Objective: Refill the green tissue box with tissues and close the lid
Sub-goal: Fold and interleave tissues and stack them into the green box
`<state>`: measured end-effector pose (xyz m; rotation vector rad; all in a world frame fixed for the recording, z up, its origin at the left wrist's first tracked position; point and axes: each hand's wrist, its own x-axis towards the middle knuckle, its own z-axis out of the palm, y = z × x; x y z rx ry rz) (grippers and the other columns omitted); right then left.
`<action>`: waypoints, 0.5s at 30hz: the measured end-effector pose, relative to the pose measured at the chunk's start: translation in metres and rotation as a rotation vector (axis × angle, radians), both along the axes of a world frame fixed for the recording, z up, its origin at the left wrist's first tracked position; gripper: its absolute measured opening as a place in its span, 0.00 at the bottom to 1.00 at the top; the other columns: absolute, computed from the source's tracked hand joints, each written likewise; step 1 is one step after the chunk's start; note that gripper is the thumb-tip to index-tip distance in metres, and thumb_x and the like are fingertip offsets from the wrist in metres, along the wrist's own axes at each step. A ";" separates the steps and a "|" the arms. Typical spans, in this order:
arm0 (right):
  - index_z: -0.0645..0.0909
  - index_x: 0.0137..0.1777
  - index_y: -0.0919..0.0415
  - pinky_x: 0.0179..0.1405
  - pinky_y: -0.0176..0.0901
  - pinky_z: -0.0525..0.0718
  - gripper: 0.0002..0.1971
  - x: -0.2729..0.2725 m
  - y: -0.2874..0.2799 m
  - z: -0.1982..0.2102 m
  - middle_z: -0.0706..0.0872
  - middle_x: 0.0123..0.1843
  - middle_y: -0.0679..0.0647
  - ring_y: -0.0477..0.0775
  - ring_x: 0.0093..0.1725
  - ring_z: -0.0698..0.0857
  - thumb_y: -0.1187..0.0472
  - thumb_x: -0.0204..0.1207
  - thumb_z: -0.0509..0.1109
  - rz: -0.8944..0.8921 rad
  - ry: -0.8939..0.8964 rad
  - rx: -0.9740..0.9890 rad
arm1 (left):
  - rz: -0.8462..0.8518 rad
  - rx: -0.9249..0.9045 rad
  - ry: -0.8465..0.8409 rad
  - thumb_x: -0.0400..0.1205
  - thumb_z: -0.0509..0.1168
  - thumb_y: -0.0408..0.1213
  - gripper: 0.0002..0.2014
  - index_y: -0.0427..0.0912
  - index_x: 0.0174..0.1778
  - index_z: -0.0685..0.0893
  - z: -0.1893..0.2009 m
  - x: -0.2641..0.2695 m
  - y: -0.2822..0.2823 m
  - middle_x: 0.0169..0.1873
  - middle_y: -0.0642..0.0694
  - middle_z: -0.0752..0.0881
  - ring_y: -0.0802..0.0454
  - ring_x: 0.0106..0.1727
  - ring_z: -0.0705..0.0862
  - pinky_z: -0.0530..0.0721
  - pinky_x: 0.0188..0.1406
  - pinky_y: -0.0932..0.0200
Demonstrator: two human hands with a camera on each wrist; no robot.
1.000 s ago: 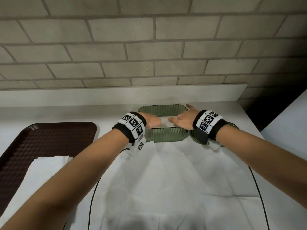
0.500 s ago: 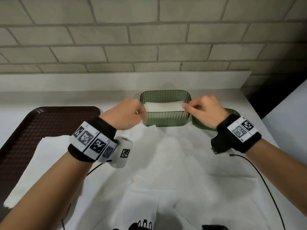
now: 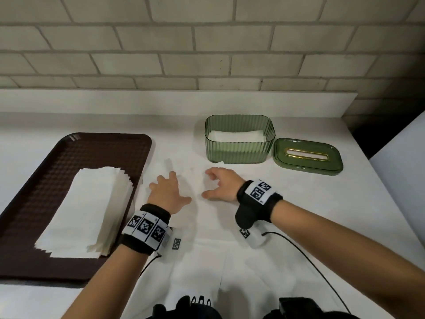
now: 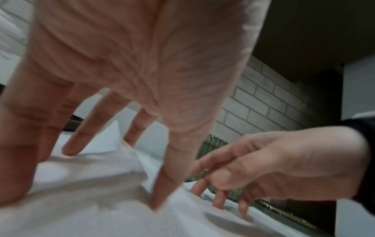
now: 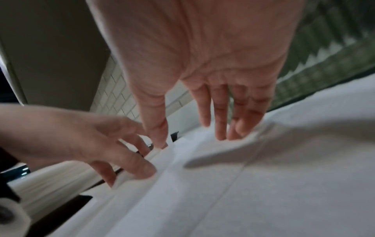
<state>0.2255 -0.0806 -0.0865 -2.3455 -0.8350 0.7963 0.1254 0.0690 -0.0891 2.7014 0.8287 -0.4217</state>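
The ribbed green tissue box [image 3: 239, 147] stands open at the back of the counter with folded white tissues [image 3: 235, 135] inside. Its green lid [image 3: 308, 156] with a gold slot lies flat just right of it. A large white tissue sheet [image 3: 207, 226] is spread on the counter in front of the box. My left hand [image 3: 166, 192] presses spread, straight fingers down on the sheet. My right hand [image 3: 218, 184] hovers beside it with fingers loosely extended, its fingertips [image 5: 221, 136] at the sheet. A raised fold of the sheet [image 4: 105, 139] shows between my left fingers.
A dark brown tray [image 3: 30, 217] at the left holds a stack of folded white tissues [image 3: 92, 210]. A low white ledge [image 3: 161, 100] and a brick wall run behind the counter. Black cables [image 3: 305, 256] trail from both wristbands over the sheet.
Both hands have drawn back from the box rim toward me and come down onto the spread sheet. The box and lid now show fully, and the stack on the tray has come into view.
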 end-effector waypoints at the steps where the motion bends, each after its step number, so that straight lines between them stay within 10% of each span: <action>1: 0.67 0.78 0.57 0.62 0.41 0.77 0.38 -0.001 0.006 -0.003 0.80 0.67 0.54 0.52 0.61 0.81 0.50 0.70 0.78 -0.021 -0.005 0.011 | -0.006 -0.006 -0.021 0.77 0.69 0.49 0.35 0.42 0.76 0.63 -0.001 -0.001 0.001 0.64 0.35 0.73 0.32 0.65 0.73 0.72 0.65 0.48; 6: 0.79 0.65 0.58 0.49 0.37 0.76 0.27 -0.002 0.021 -0.009 0.81 0.43 0.47 0.49 0.48 0.81 0.51 0.68 0.80 -0.165 0.112 0.077 | -0.014 -0.031 -0.157 0.79 0.64 0.33 0.20 0.38 0.68 0.74 0.000 -0.011 0.008 0.61 0.37 0.79 0.38 0.62 0.78 0.75 0.65 0.50; 8: 0.83 0.41 0.58 0.35 0.38 0.71 0.09 -0.003 0.019 -0.008 0.73 0.30 0.46 0.49 0.36 0.75 0.56 0.69 0.80 -0.159 0.088 0.081 | 0.020 -0.046 -0.226 0.80 0.64 0.32 0.18 0.34 0.66 0.78 -0.001 -0.016 0.010 0.63 0.37 0.80 0.40 0.64 0.79 0.76 0.65 0.51; 10: 0.72 0.24 0.57 0.28 0.39 0.64 0.19 -0.003 0.015 -0.005 0.66 0.24 0.49 0.48 0.27 0.67 0.58 0.70 0.79 -0.131 0.077 0.100 | 0.056 -0.096 -0.313 0.80 0.66 0.31 0.18 0.35 0.67 0.79 -0.001 -0.020 0.012 0.65 0.38 0.80 0.41 0.65 0.79 0.76 0.65 0.53; 15: 0.87 0.41 0.65 0.43 0.43 0.80 0.11 0.007 -0.015 0.001 0.88 0.38 0.59 0.51 0.39 0.84 0.57 0.69 0.80 -0.194 0.107 0.259 | 0.072 -0.163 -0.595 0.74 0.75 0.31 0.11 0.41 0.52 0.88 0.008 -0.027 0.013 0.54 0.46 0.88 0.49 0.56 0.84 0.76 0.58 0.65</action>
